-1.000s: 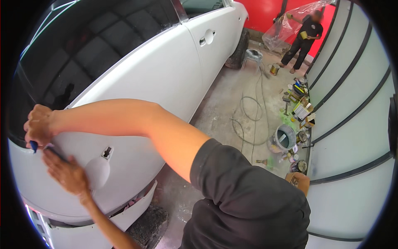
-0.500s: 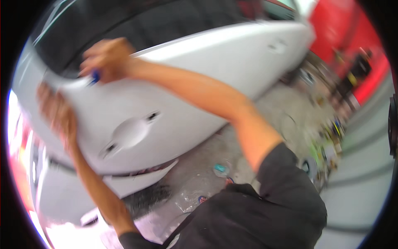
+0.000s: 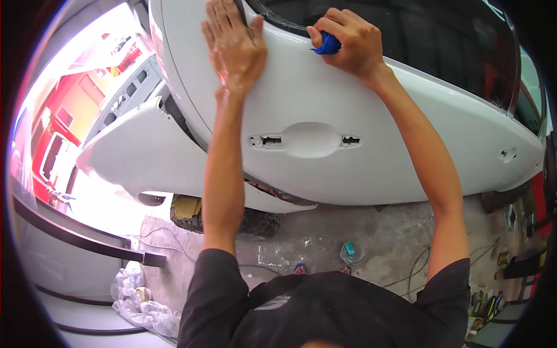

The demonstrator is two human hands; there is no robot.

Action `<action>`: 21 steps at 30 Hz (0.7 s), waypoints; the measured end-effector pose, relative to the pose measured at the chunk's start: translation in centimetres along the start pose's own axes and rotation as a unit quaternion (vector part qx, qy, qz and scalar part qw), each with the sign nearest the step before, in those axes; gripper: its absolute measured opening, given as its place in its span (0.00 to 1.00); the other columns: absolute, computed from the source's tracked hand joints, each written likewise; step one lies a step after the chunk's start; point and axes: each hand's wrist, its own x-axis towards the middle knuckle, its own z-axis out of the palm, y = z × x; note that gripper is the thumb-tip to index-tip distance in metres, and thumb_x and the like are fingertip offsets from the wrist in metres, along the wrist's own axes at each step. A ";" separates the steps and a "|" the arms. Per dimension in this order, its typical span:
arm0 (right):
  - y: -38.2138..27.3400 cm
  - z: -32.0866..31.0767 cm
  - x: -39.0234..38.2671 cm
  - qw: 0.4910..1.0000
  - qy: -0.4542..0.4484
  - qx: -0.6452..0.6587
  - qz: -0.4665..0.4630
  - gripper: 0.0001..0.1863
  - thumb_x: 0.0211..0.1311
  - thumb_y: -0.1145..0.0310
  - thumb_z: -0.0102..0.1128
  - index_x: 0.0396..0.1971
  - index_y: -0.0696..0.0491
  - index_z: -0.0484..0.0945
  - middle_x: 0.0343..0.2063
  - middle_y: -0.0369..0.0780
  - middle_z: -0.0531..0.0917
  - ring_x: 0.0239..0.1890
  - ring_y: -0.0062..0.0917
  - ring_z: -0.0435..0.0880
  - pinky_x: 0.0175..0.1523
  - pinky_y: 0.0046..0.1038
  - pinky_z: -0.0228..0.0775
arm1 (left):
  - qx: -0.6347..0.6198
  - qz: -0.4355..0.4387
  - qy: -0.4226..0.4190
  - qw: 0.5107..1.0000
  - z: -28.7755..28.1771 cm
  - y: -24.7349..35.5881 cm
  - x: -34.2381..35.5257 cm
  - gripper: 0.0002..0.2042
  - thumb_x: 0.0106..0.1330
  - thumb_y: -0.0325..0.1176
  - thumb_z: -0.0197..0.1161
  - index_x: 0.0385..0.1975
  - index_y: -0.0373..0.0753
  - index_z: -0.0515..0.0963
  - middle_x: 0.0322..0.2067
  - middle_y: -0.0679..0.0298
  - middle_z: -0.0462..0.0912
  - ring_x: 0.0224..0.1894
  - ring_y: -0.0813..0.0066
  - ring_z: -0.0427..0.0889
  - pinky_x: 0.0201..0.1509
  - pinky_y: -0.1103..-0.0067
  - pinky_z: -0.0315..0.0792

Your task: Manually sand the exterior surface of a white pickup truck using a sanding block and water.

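A white car door panel [image 3: 371, 168] stretches in front of me, below a dark side window [image 3: 429, 40]. My left hand [image 3: 238, 55] lies against the white bodywork near the window's front corner, palm down with the fingers stretched out. Closed around a small blue piece [image 3: 328, 44] is my right hand [image 3: 357, 43], at the window's lower edge. Whether the blue piece is cloth or soft plastic I cannot tell; the fingers cover much of it. Below and between the hands is the door handle recess [image 3: 310, 140], with an open slot at each side.
At the left hangs a loose-looking white fender [image 3: 139, 151] above a tyre [image 3: 258, 221]. A clear bucket [image 3: 354, 252] with a teal item stands on the concrete floor by my feet. Crumpled clear plastic [image 3: 145, 307] lies at lower left, cables and tools at lower right.
The view has swung, so the door and both hands now sit higher and further right in it. My left hand, blurred before, shows sharply; the right hand keeps hold of the blue piece.
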 end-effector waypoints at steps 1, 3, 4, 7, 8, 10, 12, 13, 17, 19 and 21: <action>0.2 -0.1 -0.3 1.000 -0.002 0.000 0.002 0.10 0.62 0.61 0.69 0.24 0.47 0.82 0.24 0.29 0.79 0.25 0.24 0.80 0.28 0.28 0.75 | -0.011 -0.017 -0.023 1.000 0.0 2.3 -2.6 0.37 0.74 0.45 0.56 0.74 0.26 0.54 0.74 0.40 0.56 0.78 0.42 0.50 0.80 0.53 0.45; 0.9 -0.6 -0.8 1.000 -0.010 -0.024 0.008 0.09 0.62 0.61 0.70 0.24 0.47 0.82 0.24 0.29 0.79 0.25 0.24 0.80 0.28 0.28 0.75 | -0.082 0.019 -0.140 0.987 -1.6 8.1 -9.3 0.38 0.70 0.42 0.59 0.75 0.28 0.54 0.77 0.45 0.53 0.79 0.46 0.49 0.81 0.57 0.44; 0.8 -0.5 -0.7 1.000 -0.008 -0.021 0.008 0.09 0.62 0.61 0.70 0.24 0.47 0.82 0.24 0.29 0.79 0.25 0.24 0.80 0.28 0.28 0.75 | -0.102 0.043 -0.168 0.980 -2.5 8.2 -10.5 0.37 0.70 0.41 0.59 0.74 0.28 0.55 0.77 0.46 0.53 0.79 0.47 0.50 0.81 0.57 0.44; 0.7 -0.3 -0.4 1.000 -0.008 -0.008 0.002 0.09 0.62 0.61 0.70 0.25 0.46 0.82 0.24 0.30 0.79 0.26 0.25 0.81 0.29 0.28 0.76 | -0.009 0.052 -0.150 0.987 -1.3 2.6 -6.2 0.39 0.70 0.46 0.59 0.76 0.33 0.53 0.77 0.50 0.54 0.80 0.50 0.48 0.80 0.52 0.42; 0.3 -0.1 -0.1 1.000 0.002 -0.001 -0.001 0.09 0.62 0.61 0.70 0.25 0.46 0.82 0.24 0.30 0.80 0.26 0.25 0.81 0.29 0.28 0.76 | -0.023 0.045 -0.083 0.995 -1.4 0.4 -2.9 0.38 0.71 0.45 0.58 0.76 0.35 0.54 0.77 0.50 0.55 0.79 0.49 0.49 0.79 0.49 0.44; 0.3 -0.5 -0.1 1.000 -0.005 -0.006 0.005 0.09 0.62 0.61 0.69 0.25 0.47 0.82 0.24 0.30 0.80 0.26 0.25 0.82 0.29 0.28 0.76 | -0.042 -0.013 -0.064 0.997 -1.3 0.4 -0.3 0.37 0.75 0.49 0.50 0.77 0.33 0.51 0.77 0.47 0.52 0.80 0.47 0.48 0.81 0.54 0.40; -0.5 -0.8 0.2 1.000 -0.023 0.012 0.014 0.08 0.61 0.64 0.68 0.24 0.49 0.82 0.24 0.34 0.80 0.28 0.30 0.82 0.31 0.32 0.76 | -0.040 -0.036 -0.083 0.995 -1.5 2.6 -2.6 0.38 0.74 0.50 0.51 0.76 0.32 0.51 0.77 0.46 0.52 0.80 0.47 0.47 0.81 0.55 0.39; -0.5 -1.1 0.4 0.999 -0.038 0.017 0.019 0.07 0.59 0.66 0.66 0.23 0.51 0.81 0.25 0.38 0.80 0.29 0.35 0.83 0.32 0.36 0.77 | -0.037 -0.010 -0.078 0.996 -1.2 4.4 -5.7 0.40 0.70 0.45 0.61 0.75 0.29 0.54 0.76 0.45 0.54 0.79 0.45 0.49 0.80 0.52 0.44; 0.6 -0.5 -0.5 1.000 -0.003 -0.010 0.008 0.10 0.63 0.61 0.69 0.24 0.47 0.82 0.24 0.30 0.79 0.26 0.25 0.82 0.29 0.28 0.76 | -0.085 0.054 -0.196 0.975 -2.4 6.2 -9.6 0.42 0.67 0.42 0.63 0.77 0.32 0.50 0.78 0.51 0.51 0.80 0.53 0.48 0.82 0.56 0.41; -0.1 -0.3 0.0 1.000 0.002 0.004 0.005 0.10 0.63 0.61 0.69 0.24 0.47 0.81 0.23 0.30 0.79 0.26 0.25 0.82 0.29 0.29 0.76 | -0.010 0.054 -0.091 0.994 -1.6 0.5 -3.8 0.40 0.68 0.48 0.61 0.77 0.37 0.54 0.77 0.52 0.54 0.80 0.52 0.51 0.80 0.51 0.44; 0.0 -0.5 0.0 1.000 -0.002 0.004 0.009 0.10 0.63 0.61 0.69 0.24 0.47 0.81 0.23 0.30 0.79 0.26 0.25 0.82 0.29 0.29 0.76 | -0.024 0.008 -0.044 0.999 -0.4 -0.4 -1.3 0.42 0.67 0.49 0.62 0.77 0.36 0.54 0.78 0.53 0.53 0.80 0.53 0.49 0.80 0.51 0.42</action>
